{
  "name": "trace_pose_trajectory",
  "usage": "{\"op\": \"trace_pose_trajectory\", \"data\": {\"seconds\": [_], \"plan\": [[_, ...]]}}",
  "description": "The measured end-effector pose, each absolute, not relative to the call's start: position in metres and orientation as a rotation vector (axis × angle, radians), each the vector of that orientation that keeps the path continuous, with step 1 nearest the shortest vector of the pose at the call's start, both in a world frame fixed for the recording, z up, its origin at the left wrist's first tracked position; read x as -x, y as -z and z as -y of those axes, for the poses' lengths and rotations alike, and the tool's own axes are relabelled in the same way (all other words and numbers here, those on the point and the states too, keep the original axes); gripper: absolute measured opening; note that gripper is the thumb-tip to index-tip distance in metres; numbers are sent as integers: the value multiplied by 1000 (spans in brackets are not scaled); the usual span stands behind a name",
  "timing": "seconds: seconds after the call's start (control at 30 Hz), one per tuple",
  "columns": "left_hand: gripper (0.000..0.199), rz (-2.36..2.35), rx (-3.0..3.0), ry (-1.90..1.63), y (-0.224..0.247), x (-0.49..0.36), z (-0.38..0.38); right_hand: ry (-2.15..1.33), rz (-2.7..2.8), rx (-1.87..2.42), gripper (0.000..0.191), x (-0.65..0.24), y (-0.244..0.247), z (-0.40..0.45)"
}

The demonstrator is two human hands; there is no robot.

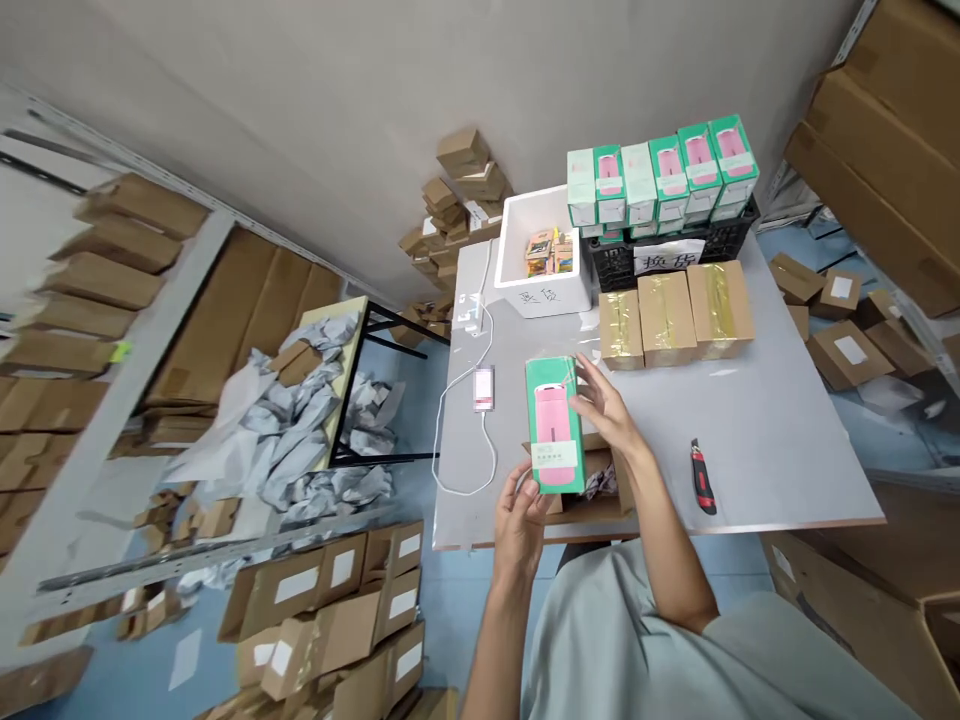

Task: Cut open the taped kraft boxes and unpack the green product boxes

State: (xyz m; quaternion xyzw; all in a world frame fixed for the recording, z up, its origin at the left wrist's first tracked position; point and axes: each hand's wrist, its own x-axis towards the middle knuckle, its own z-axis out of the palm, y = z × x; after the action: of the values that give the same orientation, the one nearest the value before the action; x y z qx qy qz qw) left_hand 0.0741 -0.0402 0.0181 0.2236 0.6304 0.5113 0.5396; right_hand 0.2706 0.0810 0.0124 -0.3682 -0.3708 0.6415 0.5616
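Holding a green-and-pink box [553,415]

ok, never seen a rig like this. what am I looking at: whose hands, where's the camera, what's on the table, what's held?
There's no robot here: these are a person's two bare hands. The single picture comes from a camera worn on that person's head, looking forward and down.

The left hand grips the lower left of a green box with a pink item pictured on it; the right hand holds its upper right edge.

Below the box, an open carton sits on the grey table. To the left lies a phone, to the right a red and black utility knife. Farther back are three taped cartons, a white tub and a black crate with more green and white boxes.
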Motion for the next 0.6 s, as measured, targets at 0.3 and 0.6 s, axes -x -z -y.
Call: {"op": "trace_pose_trajectory", "data": {"seconds": [0.3,0.6], "plan": [[79,-1393,-596,-1118,24,-3,-104,-1706,852,1180,84,-201,25,-121],[67,-1191,-834,-1224,59,12,-343,-1372,867,1261,93,-157,50,-333]]}}
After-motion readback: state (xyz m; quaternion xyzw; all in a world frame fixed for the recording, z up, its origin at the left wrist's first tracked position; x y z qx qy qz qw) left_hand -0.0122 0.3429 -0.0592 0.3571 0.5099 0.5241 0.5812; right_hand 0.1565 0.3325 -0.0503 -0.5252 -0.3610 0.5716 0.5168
